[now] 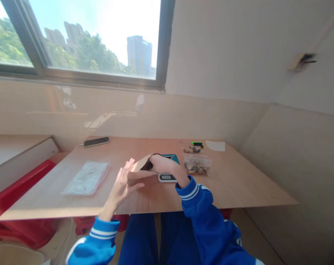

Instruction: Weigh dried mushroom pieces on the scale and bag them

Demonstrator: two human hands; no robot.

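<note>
A brown paper bag (139,165) lies tilted in front of me, its mouth turned to the right. My right hand (163,163) reaches into that mouth, and its fingers are hidden inside. Dark contents show faintly in the opening. On the bag's left side is my left hand (124,184), fingers stretched out and thumb apart; whether it touches the paper I cannot tell. Partly covered by my right hand and the bag, a kitchen scale (168,178) with a small display and a teal top stands on the table. Right of it lies a clear zip bag (197,165) of dried brownish pieces.
A second small clear bag (192,149) lies behind, near a green-and-black tool (197,144) and a white paper sheet (215,146). At left on the wooden table (238,184) are a stack of clear plastic bags (86,178) and a phone (96,142). Red stools stand below.
</note>
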